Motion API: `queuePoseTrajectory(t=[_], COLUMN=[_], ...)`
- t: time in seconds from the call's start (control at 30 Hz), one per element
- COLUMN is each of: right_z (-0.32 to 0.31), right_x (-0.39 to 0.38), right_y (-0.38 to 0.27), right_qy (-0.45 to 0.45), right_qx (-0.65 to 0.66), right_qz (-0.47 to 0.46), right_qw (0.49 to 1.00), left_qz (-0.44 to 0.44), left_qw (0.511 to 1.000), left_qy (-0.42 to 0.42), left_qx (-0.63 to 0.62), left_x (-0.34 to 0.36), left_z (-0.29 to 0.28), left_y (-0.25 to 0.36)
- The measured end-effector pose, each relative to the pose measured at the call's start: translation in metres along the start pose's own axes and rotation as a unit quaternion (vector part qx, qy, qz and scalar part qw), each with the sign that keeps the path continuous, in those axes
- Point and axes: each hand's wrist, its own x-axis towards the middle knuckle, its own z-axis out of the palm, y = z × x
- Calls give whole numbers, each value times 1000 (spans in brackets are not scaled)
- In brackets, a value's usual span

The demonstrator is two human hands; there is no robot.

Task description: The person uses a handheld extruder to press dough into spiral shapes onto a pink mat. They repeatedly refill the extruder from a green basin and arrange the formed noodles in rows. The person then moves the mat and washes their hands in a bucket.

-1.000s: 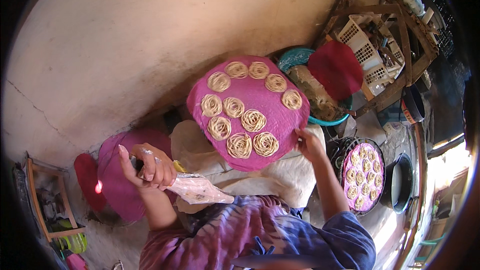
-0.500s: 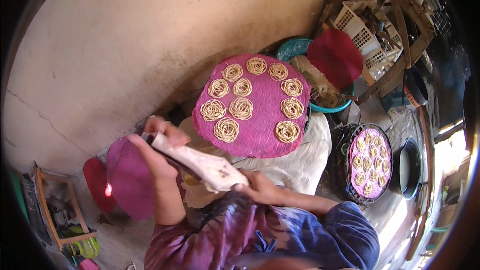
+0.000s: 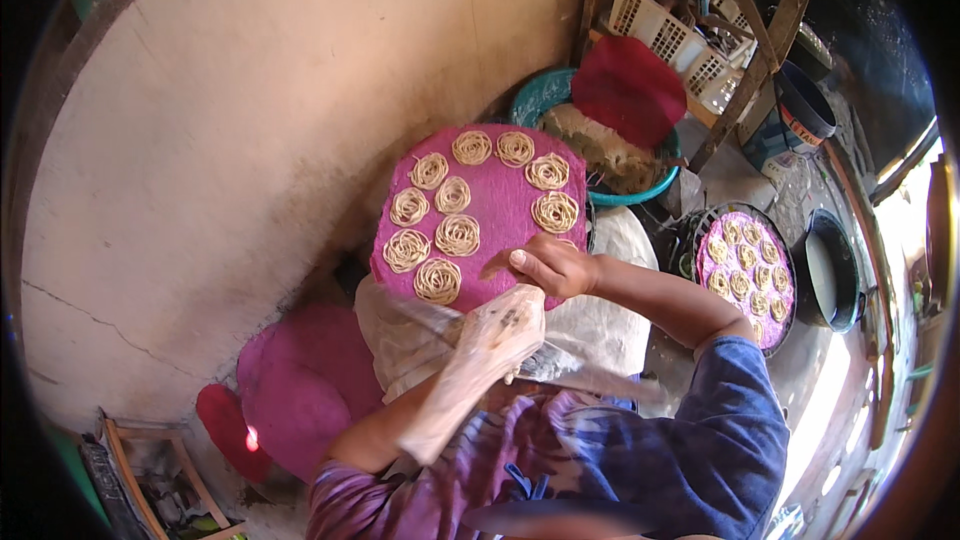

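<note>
A pink round sheet (image 3: 495, 195) carries several pale coils of thin strands, on a cream cloth (image 3: 615, 320). A pale, smeared plastic piping bag (image 3: 470, 360) with a creamy filling lies diagonally across my left arm (image 3: 390, 420), hiding my left hand. My right hand (image 3: 550, 265) is over the sheet's lower right, just above the bag's upper end, fingers curled together; what they grip, if anything, is unclear. A second blurred translucent strip (image 3: 600, 375) stretches to the right below it.
At right are a round tray (image 3: 750, 340) of more coils and a dark tub (image 3: 830, 270). Behind are a teal basin (image 3: 540, 90) with red cloth, a white crate (image 3: 660, 20) and wooden framing. Wall (image 3: 200, 140) at left; more pink sheets (image 3: 290, 370) and a wooden frame (image 3: 140, 470) lower left.
The bag has swung from pointing right to pointing down toward me, blurred. My right hand moved up from the bag's end to over the sheet. My left hand became hidden.
</note>
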Motion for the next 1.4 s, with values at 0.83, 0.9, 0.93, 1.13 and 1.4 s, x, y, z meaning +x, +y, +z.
queuePoseTrajectory(t=[0.83, 0.9, 0.93, 1.13, 1.4], right_z=[-174, -169, -160, -96, -200], right_x=[-20, -6, 4, 32, -106], right_y=[-5, 23, 36, 98, 247], right_qy=[652, 672, 691, 450, 58], right_qx=[341, 399, 407, 593, -568], right_qz=[-165, -223, -241, 33, 636], right_qw=[657, 583, 546, 667, 519], left_qz=[202, 251, 282, 434, 323], left_qw=[946, 940, 932, 810, 912], left_qy=[241, 182, 173, 381, 208], left_qx=[-75, -143, -145, -96, -145], left_x=[79, 113, 130, 174, 144], left_z=[-79, -63, -57, -37, -90], left_y=[78, 68, 69, 126, 194])
